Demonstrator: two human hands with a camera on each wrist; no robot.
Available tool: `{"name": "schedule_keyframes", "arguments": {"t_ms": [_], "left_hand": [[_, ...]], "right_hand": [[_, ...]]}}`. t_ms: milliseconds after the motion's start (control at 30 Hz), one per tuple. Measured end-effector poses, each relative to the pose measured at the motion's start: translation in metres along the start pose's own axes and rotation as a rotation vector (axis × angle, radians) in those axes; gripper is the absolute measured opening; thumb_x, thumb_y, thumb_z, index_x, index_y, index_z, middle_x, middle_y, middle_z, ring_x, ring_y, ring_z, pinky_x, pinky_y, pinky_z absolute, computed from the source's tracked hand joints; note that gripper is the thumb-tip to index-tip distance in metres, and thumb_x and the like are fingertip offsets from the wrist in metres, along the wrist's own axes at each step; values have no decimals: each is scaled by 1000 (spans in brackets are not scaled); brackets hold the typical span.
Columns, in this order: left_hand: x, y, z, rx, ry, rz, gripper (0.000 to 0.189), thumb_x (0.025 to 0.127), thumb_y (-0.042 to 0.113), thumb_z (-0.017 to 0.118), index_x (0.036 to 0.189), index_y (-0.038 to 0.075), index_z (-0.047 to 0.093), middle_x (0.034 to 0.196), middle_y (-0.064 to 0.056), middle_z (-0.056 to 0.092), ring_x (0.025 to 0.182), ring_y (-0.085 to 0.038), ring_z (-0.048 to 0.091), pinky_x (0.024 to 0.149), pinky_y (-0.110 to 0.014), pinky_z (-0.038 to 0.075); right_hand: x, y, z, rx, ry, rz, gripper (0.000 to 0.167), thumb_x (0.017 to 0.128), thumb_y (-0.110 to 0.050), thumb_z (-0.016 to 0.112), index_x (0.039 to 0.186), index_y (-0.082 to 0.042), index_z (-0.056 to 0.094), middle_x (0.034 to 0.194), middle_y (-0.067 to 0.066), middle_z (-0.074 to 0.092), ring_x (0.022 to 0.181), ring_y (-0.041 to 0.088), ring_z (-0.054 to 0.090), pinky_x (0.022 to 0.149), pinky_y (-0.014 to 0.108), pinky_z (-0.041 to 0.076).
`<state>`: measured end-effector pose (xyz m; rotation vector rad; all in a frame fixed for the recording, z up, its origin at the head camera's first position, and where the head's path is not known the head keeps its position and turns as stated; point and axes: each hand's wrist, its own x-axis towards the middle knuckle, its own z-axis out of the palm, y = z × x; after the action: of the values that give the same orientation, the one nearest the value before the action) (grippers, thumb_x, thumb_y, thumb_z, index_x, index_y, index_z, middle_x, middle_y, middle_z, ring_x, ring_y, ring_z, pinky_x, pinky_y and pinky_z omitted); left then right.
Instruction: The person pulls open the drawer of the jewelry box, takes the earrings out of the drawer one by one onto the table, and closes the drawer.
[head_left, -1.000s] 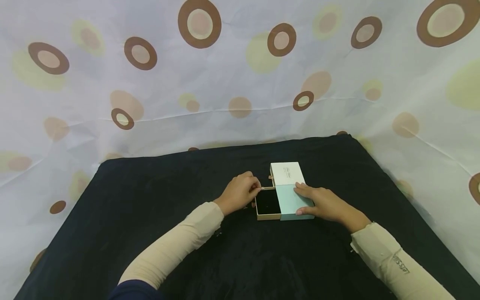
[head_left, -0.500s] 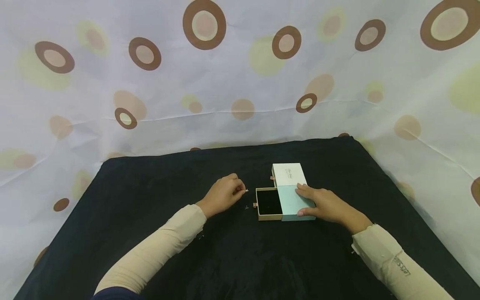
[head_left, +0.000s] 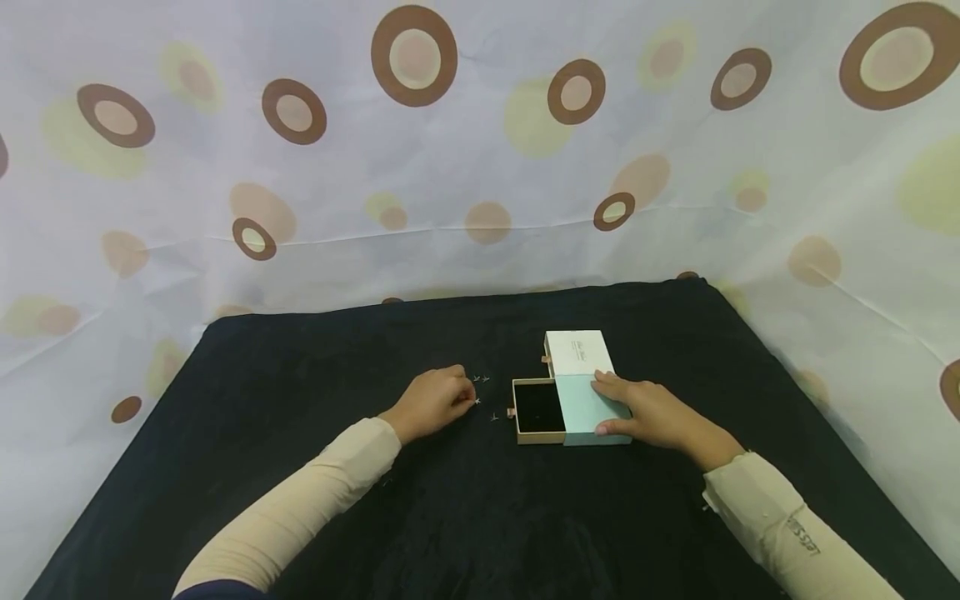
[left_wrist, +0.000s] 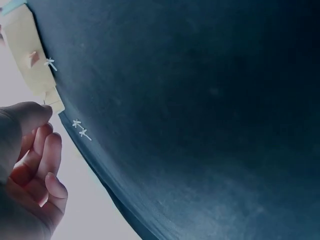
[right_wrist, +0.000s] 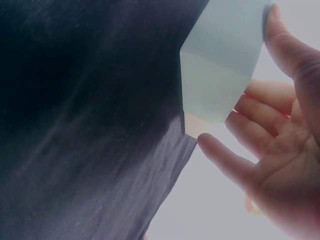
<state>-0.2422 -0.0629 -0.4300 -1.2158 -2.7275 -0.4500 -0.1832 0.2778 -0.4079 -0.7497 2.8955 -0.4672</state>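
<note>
My left hand (head_left: 433,402) is low over the black cloth, left of the boxes. It pinches a tiny silver star-headed stud (head_left: 477,402) between thumb and fingertips; the fingers partly hide it. Two similar studs (left_wrist: 80,128) lie close together beyond the hand, and another stud (head_left: 494,417) lies beside the drawer. The light blue box sleeve (head_left: 583,403) has its black-lined drawer (head_left: 539,406) pulled out to the left. Across the sleeve's right part rests my right hand (head_left: 654,414), fingers nearly straight, thumb at the near edge.
A white box (head_left: 577,352) with small printed lettering stands directly behind the blue one. Black cloth (head_left: 360,342) covers the table. A white curtain with brown and green circles (head_left: 487,222) hangs behind and at the sides.
My left hand has moved left, away from the drawer, and slightly nearer me, with the stud. Studs it had covered now show on the cloth. My right hand stays on the blue sleeve.
</note>
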Motion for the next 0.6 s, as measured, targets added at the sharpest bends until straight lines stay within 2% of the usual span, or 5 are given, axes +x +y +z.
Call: {"name": "schedule_keyframes", "arguments": {"t_ms": [167,367,600], "left_hand": [[0,0,4,12,-4,43,5,89,16,69,89,15,74,84,3,58,71,-8,57,66,-25,51],[1,2,5,-12,-45,69,6,89,16,68,86,16,73,82,6,56,69,-5,52,65,-23,48],[2,4,5,-27,-64,93,6,89,15,68,86,16,73,83,4,58,69,-6,53,65,-23,48]], "right_hand": [[1,0,-1,-6,8,-2,75,82,-39,72,136,7,48,145,24,39,132,40,40,99,52,41],[1,-1,-3,-6,12,-1,75,81,-37,73,136,7,48,145,24,39,132,41,40,99,52,41],[0,0,-4,-3,20,3,74,80,-35,74,135,7,49,144,25,40,131,41,40,98,53,41]]}}
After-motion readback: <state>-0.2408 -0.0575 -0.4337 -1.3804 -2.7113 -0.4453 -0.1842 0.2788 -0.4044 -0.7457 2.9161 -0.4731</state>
